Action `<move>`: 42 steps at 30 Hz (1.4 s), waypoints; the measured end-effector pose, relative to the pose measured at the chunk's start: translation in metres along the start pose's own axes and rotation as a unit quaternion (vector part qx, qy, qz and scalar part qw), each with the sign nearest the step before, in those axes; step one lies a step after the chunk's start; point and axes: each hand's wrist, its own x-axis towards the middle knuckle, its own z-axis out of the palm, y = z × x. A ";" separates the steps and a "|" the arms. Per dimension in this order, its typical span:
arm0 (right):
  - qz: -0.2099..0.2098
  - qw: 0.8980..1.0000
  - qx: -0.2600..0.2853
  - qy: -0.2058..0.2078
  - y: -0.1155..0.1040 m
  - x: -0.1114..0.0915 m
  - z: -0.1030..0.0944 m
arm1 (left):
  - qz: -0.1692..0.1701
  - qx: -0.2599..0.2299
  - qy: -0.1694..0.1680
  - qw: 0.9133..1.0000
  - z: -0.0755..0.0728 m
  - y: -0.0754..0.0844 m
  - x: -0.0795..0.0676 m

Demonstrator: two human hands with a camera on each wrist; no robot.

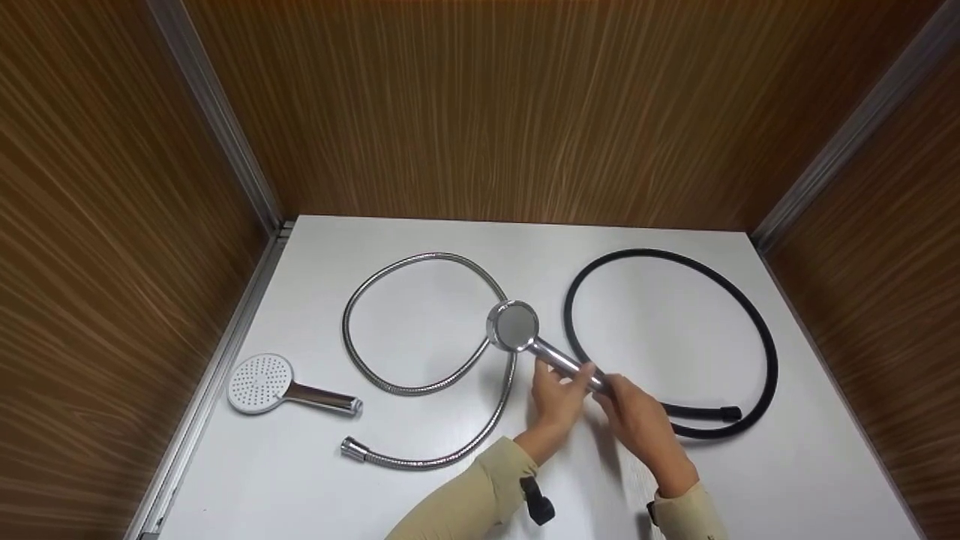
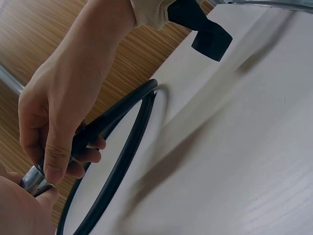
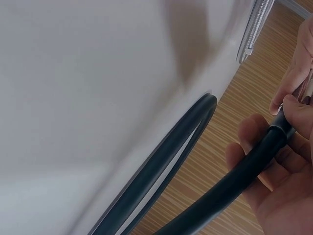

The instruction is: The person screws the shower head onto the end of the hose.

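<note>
At far left, a white-faced shower head (image 1: pixel 259 384) lies on the white table (image 1: pixel 262 480), its silvery handle pointing right, well apart from both hands. Next comes a silver hose (image 1: pixel 420 465), looped on the table with one fitted end near that handle. Farther right, a chrome shower head (image 1: pixel 517 325) is held above the table, its grey disc covering part of the silver hose's loop in the head view. The person's left hand (image 1: pixel 560 401) grips its chrome handle (image 1: pixel 556 358) low down, near the base, so the round head juts beyond the fingers, up and to the left. Just right of this, the right hand (image 1: pixel 641 420) grasps a black hose (image 1: pixel 697 413) close to one end, thumb on one side and fingers curled on the other. That end meets the base of the handle between the two hands; whether it is joined cannot be told. The rest of the black hose runs out past the right hand and loops on the table at right, with its other end resting inside the loop
</note>
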 end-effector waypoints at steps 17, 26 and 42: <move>0.003 1.000 0.002 0.006 -0.002 0.001 -0.002 | 0.004 0.000 -0.002 1.000 -0.001 0.002 -0.001; -0.006 1.000 0.004 0.010 0.000 0.002 0.000 | -0.003 -0.002 -0.005 1.000 -0.001 0.003 -0.001; -0.027 0.999 -0.004 0.017 0.003 0.001 0.001 | -0.002 -0.020 0.002 1.000 0.001 0.001 0.001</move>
